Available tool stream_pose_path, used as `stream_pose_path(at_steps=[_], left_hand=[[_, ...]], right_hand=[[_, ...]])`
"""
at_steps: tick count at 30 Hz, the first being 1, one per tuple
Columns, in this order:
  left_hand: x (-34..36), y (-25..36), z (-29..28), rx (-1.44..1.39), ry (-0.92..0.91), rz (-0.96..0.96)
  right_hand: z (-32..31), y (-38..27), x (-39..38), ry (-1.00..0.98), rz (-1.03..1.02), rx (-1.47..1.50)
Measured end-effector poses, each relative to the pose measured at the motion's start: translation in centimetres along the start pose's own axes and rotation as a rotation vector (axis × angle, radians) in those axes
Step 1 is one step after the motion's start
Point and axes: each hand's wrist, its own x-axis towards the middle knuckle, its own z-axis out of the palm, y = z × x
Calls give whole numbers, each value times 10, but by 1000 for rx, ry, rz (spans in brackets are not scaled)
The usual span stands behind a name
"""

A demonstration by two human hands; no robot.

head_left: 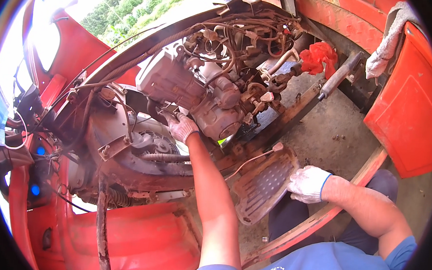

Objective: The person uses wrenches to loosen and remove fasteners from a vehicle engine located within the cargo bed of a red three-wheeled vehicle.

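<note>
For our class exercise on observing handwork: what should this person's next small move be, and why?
Probably bring the right hand up beside the left hand: the left reaches in at the engine, while the right is away from it, by the slotted metal plate. A second hand could steady the parts there.

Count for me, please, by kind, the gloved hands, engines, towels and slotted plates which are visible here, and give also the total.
Gloved hands: 2 (left hand, right hand)
Engine: 1
Towel: 1
Slotted plate: 1
Total: 5
</note>
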Motion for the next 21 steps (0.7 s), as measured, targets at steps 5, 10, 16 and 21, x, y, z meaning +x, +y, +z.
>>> stream_pose_path(at_steps=[5, 10, 16, 21], left_hand=[[12, -27, 3, -185, -13, 50], [42, -25, -25, -152, -227, -28], [64, 24, -99, -1196, -320, -762], [35, 72, -84, -1270, -272, -746]], right_hand=[[2, -2, 0, 15, -24, 4], [7, 2, 2, 18, -10, -5], [8, 1, 1, 37, -17, 0], [0, 1, -3, -4, 6, -18]])
